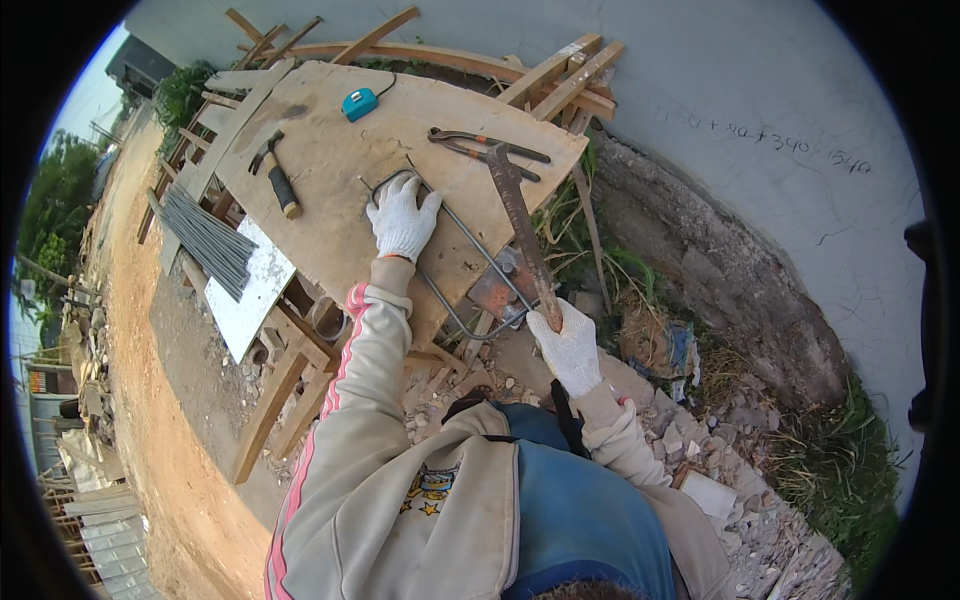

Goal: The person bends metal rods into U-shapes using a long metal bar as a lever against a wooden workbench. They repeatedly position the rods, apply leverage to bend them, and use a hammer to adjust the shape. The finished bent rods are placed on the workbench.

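Note:
My white-gloved left hand [402,215] grips a bent rectangular steel rod [475,243] near its top corner on the plywood board [330,180]. My gloved right hand [565,340] is closed around the lower end of a long rusty metal bar [525,230], held across the rod's right side. Below that bar, a rusty metal plate [492,292] sits at the board's near right edge. A hammer [284,187] with a dark grip lies left of my hands. Farther back are a teal tape measure [360,103] and long-handled pincers [480,150] with orange on the handles.
A bundle of steel rods [208,238] rests on a white sheet [235,315] at left. Timber offcuts [560,80] stick out behind the board. A grey wall [760,130] rises at right above grass and rubble [700,450]. A dirt road [150,370] runs along the left.

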The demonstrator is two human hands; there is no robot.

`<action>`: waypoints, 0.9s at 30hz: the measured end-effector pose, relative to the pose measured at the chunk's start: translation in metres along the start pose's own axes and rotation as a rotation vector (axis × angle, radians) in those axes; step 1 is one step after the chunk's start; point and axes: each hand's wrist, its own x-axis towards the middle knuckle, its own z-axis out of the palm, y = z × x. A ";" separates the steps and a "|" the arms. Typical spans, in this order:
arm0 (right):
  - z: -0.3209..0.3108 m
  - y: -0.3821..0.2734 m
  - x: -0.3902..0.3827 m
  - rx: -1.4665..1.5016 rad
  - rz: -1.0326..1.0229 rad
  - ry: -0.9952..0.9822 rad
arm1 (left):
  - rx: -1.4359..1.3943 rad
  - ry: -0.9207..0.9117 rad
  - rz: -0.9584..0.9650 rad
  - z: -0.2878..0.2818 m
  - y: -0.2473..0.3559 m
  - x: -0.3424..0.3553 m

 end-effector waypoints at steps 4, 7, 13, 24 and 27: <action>0.006 -0.003 -0.003 0.087 -0.007 0.072 | -0.304 0.120 -0.029 -0.002 -0.008 -0.009; 0.005 -0.003 -0.006 0.174 0.193 0.017 | -0.377 0.167 -0.025 -0.004 -0.010 -0.013; 0.006 -0.003 -0.009 0.214 0.215 0.056 | -0.446 0.122 0.084 -0.002 0.003 -0.008; 0.005 -0.015 -0.011 0.014 0.052 0.105 | -0.020 0.059 0.140 -0.001 -0.007 -0.006; 0.004 -0.012 -0.008 0.039 -0.016 0.092 | -0.026 0.051 0.266 0.006 -0.015 0.007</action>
